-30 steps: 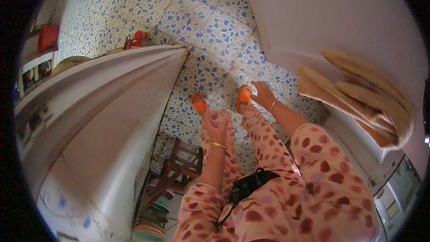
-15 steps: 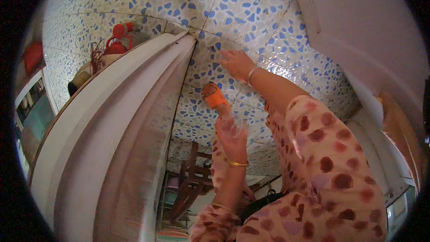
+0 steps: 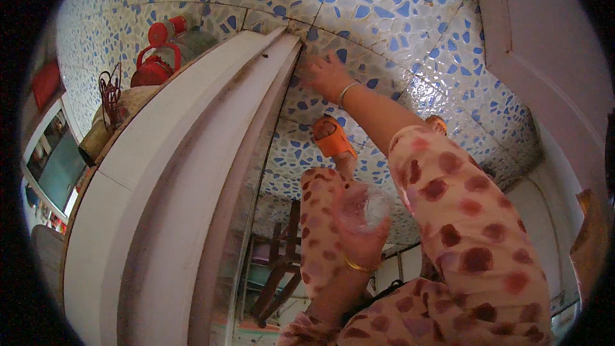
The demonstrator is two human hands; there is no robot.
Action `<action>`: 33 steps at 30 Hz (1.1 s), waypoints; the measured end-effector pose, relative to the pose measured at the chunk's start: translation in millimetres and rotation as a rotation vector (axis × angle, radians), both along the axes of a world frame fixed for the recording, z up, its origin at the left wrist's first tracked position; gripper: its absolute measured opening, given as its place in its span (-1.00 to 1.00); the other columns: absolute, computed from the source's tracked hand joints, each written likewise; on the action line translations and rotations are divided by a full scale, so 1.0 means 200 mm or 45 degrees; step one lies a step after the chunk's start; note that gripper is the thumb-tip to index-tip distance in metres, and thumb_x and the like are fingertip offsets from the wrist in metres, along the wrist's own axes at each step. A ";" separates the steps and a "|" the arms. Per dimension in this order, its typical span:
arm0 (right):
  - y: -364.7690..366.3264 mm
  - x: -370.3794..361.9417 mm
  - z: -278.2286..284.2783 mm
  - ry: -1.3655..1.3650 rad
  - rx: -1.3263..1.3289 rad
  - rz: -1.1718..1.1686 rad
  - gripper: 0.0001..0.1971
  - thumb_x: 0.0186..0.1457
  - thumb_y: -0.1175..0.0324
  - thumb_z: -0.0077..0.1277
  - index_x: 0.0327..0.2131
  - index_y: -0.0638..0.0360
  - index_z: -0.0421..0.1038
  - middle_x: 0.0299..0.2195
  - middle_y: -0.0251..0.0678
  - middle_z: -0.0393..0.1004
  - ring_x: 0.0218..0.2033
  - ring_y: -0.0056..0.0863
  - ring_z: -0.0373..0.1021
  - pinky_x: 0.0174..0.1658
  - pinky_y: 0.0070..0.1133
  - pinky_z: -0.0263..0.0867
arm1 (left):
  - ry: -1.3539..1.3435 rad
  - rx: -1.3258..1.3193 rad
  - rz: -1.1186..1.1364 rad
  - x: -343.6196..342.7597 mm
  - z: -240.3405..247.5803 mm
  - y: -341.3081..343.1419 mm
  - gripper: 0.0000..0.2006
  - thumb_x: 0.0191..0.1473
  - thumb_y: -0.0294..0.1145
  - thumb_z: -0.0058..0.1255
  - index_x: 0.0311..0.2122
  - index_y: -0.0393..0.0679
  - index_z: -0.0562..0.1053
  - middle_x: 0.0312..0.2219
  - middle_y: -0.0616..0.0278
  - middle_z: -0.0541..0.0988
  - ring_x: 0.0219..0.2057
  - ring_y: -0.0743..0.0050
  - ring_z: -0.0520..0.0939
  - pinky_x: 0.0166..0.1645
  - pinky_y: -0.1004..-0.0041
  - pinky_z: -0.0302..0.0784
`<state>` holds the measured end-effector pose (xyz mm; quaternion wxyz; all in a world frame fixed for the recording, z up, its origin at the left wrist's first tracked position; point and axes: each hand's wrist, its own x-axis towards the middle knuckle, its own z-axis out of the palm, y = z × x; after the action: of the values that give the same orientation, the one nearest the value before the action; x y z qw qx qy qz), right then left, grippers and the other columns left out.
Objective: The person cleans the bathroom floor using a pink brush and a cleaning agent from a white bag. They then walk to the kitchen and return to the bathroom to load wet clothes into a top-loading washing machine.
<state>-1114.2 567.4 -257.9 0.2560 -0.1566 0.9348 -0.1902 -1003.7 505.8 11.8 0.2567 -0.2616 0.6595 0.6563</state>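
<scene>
My left hand, with a gold bangle at its wrist, is wrapped round a clear, see-through cup low in front of my body. Stretched out ahead, my right hand hovers above the patterned floor, close to the end of a white ledge. Its fingers look extended and apart, slightly smeared by motion, and nothing shows in them. An orange sandal on a foot lies between the two hands.
Left of the ledge stand a red-topped container and a coil of brown wire. A dark wooden stool is below. At the right rises a pale wall panel. The floor of blue and white stone tiles shines with glare.
My view has shifted, so the ledge appears farther right. The right hand has moved nearer the ledge's end. The left hand with the cup appears lower and more to the right.
</scene>
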 end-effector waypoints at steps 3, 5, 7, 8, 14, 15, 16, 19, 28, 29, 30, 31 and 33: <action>0.08 0.08 -0.03 -0.192 0.043 -0.082 -0.59 -0.18 0.39 -0.02 -0.14 -0.13 0.31 -0.21 -0.25 0.29 -0.11 -0.29 0.19 -0.08 -0.21 0.06 | 0.018 0.049 -0.070 0.01 -0.01 0.00 -0.21 -0.29 -0.53 0.13 0.07 -0.24 -0.04 -0.15 0.15 0.27 -0.12 0.33 0.32 -0.02 0.36 0.24; 0.17 0.18 -0.02 -0.298 0.025 -0.250 -0.56 -0.19 0.42 -0.02 -0.11 -0.09 0.27 -0.25 -0.22 0.31 -0.14 -0.27 0.22 -0.10 -0.27 0.11 | 0.030 0.090 -0.058 0.05 0.00 0.03 -0.22 -0.28 -0.51 0.12 0.07 -0.24 -0.03 -0.14 0.14 0.27 -0.11 0.32 0.32 -0.01 0.36 0.24; 0.26 0.27 0.03 -0.457 0.000 -0.471 -0.51 -0.21 0.46 -0.02 -0.08 -0.03 0.24 -0.26 -0.18 0.32 -0.17 -0.25 0.24 -0.13 -0.35 0.17 | 0.032 0.109 0.004 0.09 0.00 0.05 -0.24 -0.26 -0.52 0.10 0.07 -0.24 -0.03 -0.13 0.14 0.26 -0.10 0.32 0.31 -0.01 0.36 0.23; 0.33 0.36 0.03 -0.378 -0.151 -0.622 -0.46 -0.22 0.47 -0.01 -0.05 -0.01 0.19 -0.29 -0.20 0.33 -0.18 -0.28 0.25 -0.15 -0.41 0.19 | 0.030 0.135 0.011 0.10 0.01 0.07 -0.25 -0.26 -0.52 0.09 0.08 -0.24 -0.02 -0.13 0.14 0.26 -0.09 0.32 0.31 -0.01 0.35 0.23; 0.57 0.43 0.65 -0.910 -1.072 -1.345 -0.20 -0.22 0.53 0.02 0.13 0.05 -0.16 -0.30 -0.27 0.30 -0.25 -0.50 0.26 -0.19 -0.63 0.23 | -0.148 0.076 0.068 0.31 0.07 0.04 -0.28 -0.25 -0.56 0.06 0.07 -0.22 0.01 -0.11 0.13 0.25 -0.08 0.33 0.29 -0.01 0.36 0.22; 0.61 0.42 0.81 -0.942 -1.170 -1.414 -0.17 -0.20 0.54 0.02 0.14 0.04 -0.22 -0.28 -0.28 0.28 -0.26 -0.53 0.26 -0.19 -0.65 0.22 | -0.163 0.088 0.064 0.33 0.11 0.04 -0.29 -0.25 -0.57 0.06 0.07 -0.21 0.01 -0.10 0.13 0.25 -0.07 0.33 0.29 -0.01 0.36 0.22; 0.62 0.41 0.94 -0.978 -1.277 -1.471 -0.15 -0.19 0.55 0.02 0.15 0.04 -0.27 -0.27 -0.28 0.26 -0.26 -0.55 0.25 -0.19 -0.67 0.21 | -0.126 0.066 0.014 0.33 0.17 0.04 -0.28 -0.25 -0.58 0.06 0.07 -0.20 0.01 -0.10 0.13 0.24 -0.07 0.33 0.28 -0.01 0.36 0.21; 0.66 0.43 1.34 -0.654 -1.540 -1.399 -0.18 -0.17 0.57 0.01 0.14 0.03 -0.25 -0.20 -0.28 0.24 -0.19 -0.55 0.23 -0.12 -0.63 0.19 | -0.066 -0.069 -0.129 0.24 0.41 0.11 -0.26 -0.25 -0.62 0.06 0.08 -0.17 0.00 -0.06 0.13 0.20 -0.05 0.33 0.26 -0.01 0.37 0.21; 0.62 0.55 2.47 -0.263 -1.351 -1.122 -0.22 -0.20 0.39 0.09 0.10 0.15 -0.13 -0.04 -0.23 0.13 0.02 -0.41 0.11 0.06 -0.50 0.05 | 0.098 0.146 -0.045 0.15 1.03 0.20 -0.23 -0.25 -0.61 0.07 0.10 -0.18 -0.05 0.03 0.13 0.09 0.01 0.28 0.22 0.00 0.37 0.25; 0.63 0.56 2.57 -0.261 -1.376 -1.116 -0.21 -0.20 0.36 0.09 0.11 0.17 -0.14 -0.11 -0.21 0.21 -0.02 -0.39 0.16 0.05 -0.49 0.06 | 0.129 0.175 -0.031 0.16 1.10 0.20 -0.22 -0.25 -0.59 0.08 0.10 -0.18 -0.05 0.03 0.12 0.10 0.01 0.28 0.23 0.00 0.37 0.25; 0.63 0.58 2.66 -0.224 -1.360 -1.110 -0.20 -0.20 0.36 0.09 0.11 0.17 -0.14 -0.13 -0.21 0.23 -0.04 -0.39 0.17 0.04 -0.49 0.07 | 0.176 0.185 -0.119 0.17 1.17 0.20 -0.22 -0.25 -0.56 0.09 0.10 -0.20 -0.05 0.02 0.11 0.11 0.00 0.28 0.25 0.00 0.38 0.26; 0.63 0.59 2.74 -0.175 -1.347 -1.097 -0.19 -0.20 0.35 0.10 0.11 0.17 -0.15 -0.14 -0.21 0.25 -0.05 -0.40 0.19 0.03 -0.49 0.09 | 0.237 0.193 -0.207 0.15 1.24 0.20 -0.21 -0.25 -0.54 0.10 0.10 -0.21 -0.06 0.02 0.10 0.12 -0.01 0.28 0.26 0.00 0.39 0.26; 0.63 0.62 2.87 -0.083 -1.351 -1.043 -0.18 -0.20 0.33 0.10 0.12 0.16 -0.17 -0.15 -0.20 0.25 -0.08 -0.40 0.21 -0.01 -0.49 0.11 | 0.379 0.172 -0.336 0.09 1.40 0.23 -0.20 -0.25 -0.48 0.13 0.10 -0.23 -0.06 0.00 0.09 0.15 -0.03 0.28 0.29 0.00 0.39 0.26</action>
<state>-989.3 692.4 315.6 0.0797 0.1121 0.6902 -0.7104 -985.1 551.7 292.4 0.2571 -0.0552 0.6733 0.6910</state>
